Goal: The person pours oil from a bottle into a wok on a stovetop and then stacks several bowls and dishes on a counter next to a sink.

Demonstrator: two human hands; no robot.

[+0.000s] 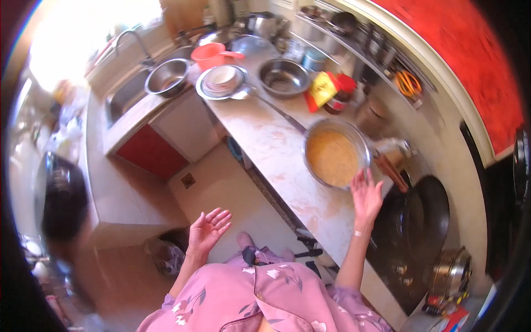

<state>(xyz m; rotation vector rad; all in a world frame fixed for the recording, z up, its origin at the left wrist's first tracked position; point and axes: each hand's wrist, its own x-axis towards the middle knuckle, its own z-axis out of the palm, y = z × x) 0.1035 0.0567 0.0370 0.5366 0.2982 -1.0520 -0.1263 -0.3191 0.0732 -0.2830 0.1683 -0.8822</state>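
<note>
My left hand (pixel 209 230) is held palm up above the floor, fingers apart and nothing in it. My right hand (pixel 366 198) is spread at the near rim of a metal bowl (pixel 366 143); whether the fingertips touch the rim I cannot tell. The bowl stands on the marbled counter (pixel 269 143) and holds a thick orange-yellow mixture (pixel 332 159). Beside it lies a brown wooden handle (pixel 390 171), pointing towards a dark wok (pixel 427 220) on the black cooktop. A long-handled metal utensil (pixel 278 110) reaches from the bowl to a plate with a stacked bowl (pixel 222 79).
Along the counter stand an empty steel basin (pixel 284 78), a yellow-red packet (pixel 321 89), a lidded jar (pixel 338 101) and a coral dipper (pixel 209 56). Another steel basin (pixel 168 76) sits by the sink (pixel 126 97). A steel pot (pixel 450 272) is at lower right. At left is a person's dark-haired head (pixel 64 199).
</note>
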